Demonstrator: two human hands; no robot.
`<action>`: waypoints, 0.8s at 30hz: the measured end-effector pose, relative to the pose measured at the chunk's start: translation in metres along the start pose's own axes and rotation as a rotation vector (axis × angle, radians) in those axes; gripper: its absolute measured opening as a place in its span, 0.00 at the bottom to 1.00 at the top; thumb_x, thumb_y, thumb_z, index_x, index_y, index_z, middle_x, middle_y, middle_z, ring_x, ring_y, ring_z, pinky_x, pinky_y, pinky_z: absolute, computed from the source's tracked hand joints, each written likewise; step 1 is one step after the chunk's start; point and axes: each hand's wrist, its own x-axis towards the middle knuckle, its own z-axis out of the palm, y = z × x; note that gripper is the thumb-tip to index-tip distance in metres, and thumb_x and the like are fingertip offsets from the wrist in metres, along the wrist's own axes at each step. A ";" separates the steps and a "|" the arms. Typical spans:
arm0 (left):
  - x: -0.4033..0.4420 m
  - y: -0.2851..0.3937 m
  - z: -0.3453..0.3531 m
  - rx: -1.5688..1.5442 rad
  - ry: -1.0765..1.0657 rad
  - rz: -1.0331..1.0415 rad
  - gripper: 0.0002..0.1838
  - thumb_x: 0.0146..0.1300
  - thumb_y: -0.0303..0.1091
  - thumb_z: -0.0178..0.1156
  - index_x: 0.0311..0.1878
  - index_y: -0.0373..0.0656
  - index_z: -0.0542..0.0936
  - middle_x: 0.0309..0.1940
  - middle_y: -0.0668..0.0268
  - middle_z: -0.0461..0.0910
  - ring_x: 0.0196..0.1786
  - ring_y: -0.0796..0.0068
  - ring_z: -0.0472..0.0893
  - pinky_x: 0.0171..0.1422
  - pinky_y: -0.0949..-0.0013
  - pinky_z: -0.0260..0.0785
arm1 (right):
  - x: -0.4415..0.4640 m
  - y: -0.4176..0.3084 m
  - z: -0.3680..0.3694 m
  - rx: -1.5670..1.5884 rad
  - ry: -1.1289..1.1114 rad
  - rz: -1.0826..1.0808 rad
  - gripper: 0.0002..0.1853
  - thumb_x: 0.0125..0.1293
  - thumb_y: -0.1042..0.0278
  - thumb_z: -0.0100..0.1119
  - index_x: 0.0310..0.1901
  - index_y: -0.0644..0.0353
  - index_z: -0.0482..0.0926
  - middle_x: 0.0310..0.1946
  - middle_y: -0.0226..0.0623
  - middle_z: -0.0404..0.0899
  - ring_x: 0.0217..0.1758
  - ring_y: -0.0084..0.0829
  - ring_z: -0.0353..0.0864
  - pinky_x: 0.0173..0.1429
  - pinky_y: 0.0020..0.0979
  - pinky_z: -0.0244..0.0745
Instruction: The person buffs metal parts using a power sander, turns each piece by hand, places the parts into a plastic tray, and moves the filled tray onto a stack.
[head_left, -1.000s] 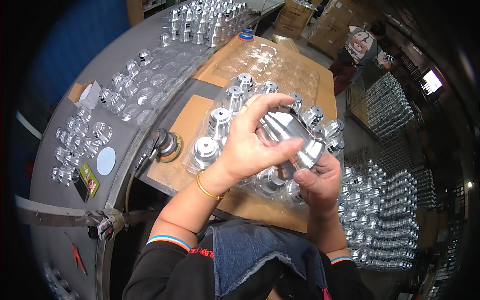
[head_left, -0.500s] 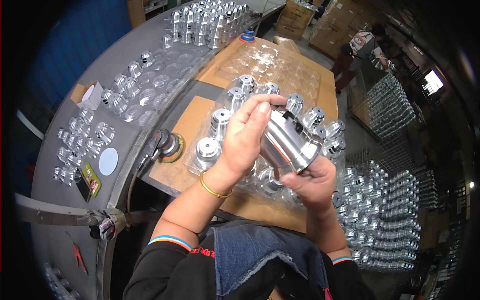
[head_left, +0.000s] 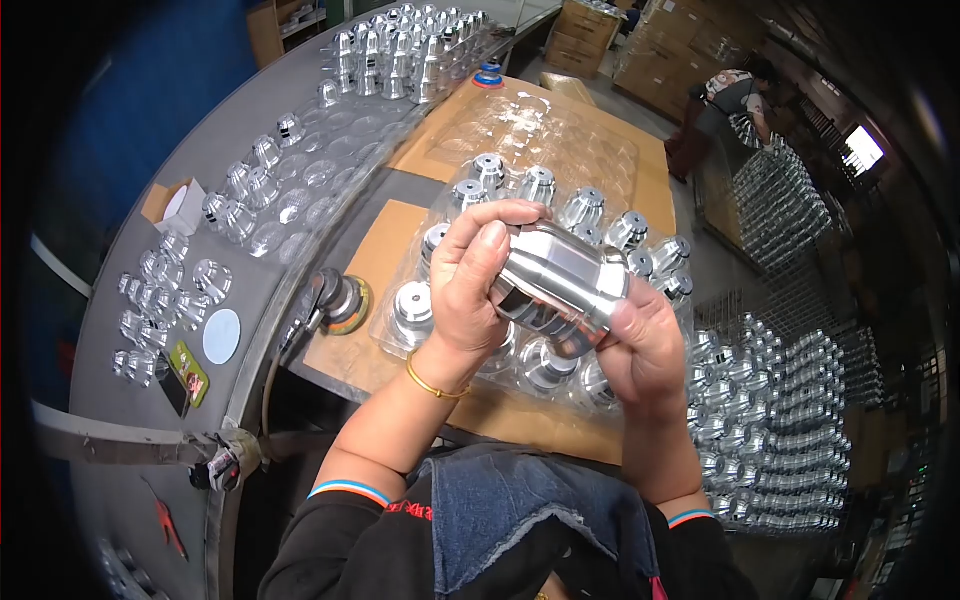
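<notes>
A shiny metal cup-like part [head_left: 562,275] is held tilted between both hands, above a clear plastic tray [head_left: 395,340]. My left hand [head_left: 475,270] wraps round its narrower left end, with the thumb on top. At its wider rim on the right, my right hand [head_left: 645,340] grips with thumb and fingers. Similar metal parts, such as one at the tray's left [head_left: 413,303], stand in the tray below and behind my hands. The held part hides some of them.
An orbital sander [head_left: 343,302] lies left of the tray on cardboard [head_left: 375,245]. Metal parts stand on the grey table [head_left: 110,400] at left and are stacked at right [head_left: 790,420]. A co-worker [head_left: 735,95] bends over parts at the back right.
The metal part has been turned in my hands and now lies closer to level. My left thumb has moved back toward its narrow end. The co-worker has bent further over the stack.
</notes>
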 end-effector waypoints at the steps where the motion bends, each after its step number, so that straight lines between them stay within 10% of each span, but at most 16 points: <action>1: 0.000 0.001 0.000 0.000 -0.001 0.000 0.14 0.64 0.35 0.50 0.45 0.33 0.75 0.40 0.58 0.79 0.42 0.74 0.78 0.49 0.72 0.70 | -0.001 0.002 0.003 -0.050 0.011 -0.011 0.23 0.59 0.68 0.62 0.52 0.75 0.71 0.43 0.41 0.79 0.44 0.26 0.77 0.50 0.26 0.71; 3: 0.002 0.003 -0.001 0.085 0.016 -0.071 0.20 0.65 0.41 0.45 0.46 0.31 0.72 0.44 0.50 0.76 0.50 0.59 0.77 0.56 0.59 0.69 | -0.004 0.005 0.005 -0.100 0.016 -0.018 0.23 0.56 0.70 0.64 0.51 0.74 0.72 0.42 0.40 0.79 0.43 0.25 0.77 0.49 0.25 0.71; 6: 0.003 0.003 0.000 -0.065 0.032 -0.067 0.15 0.65 0.36 0.50 0.47 0.34 0.74 0.42 0.58 0.78 0.42 0.75 0.78 0.49 0.73 0.70 | -0.009 0.015 -0.002 -0.193 0.047 -0.057 0.19 0.51 0.77 0.67 0.45 0.71 0.77 0.40 0.38 0.79 0.41 0.24 0.77 0.48 0.25 0.71; 24: 0.003 -0.003 -0.004 -0.165 0.038 -0.110 0.16 0.65 0.37 0.50 0.47 0.33 0.74 0.42 0.56 0.78 0.44 0.71 0.77 0.53 0.69 0.69 | 0.004 0.030 -0.020 -1.418 -0.171 -0.822 0.07 0.42 0.78 0.65 0.27 0.58 0.81 0.30 0.36 0.80 0.31 0.36 0.80 0.33 0.33 0.76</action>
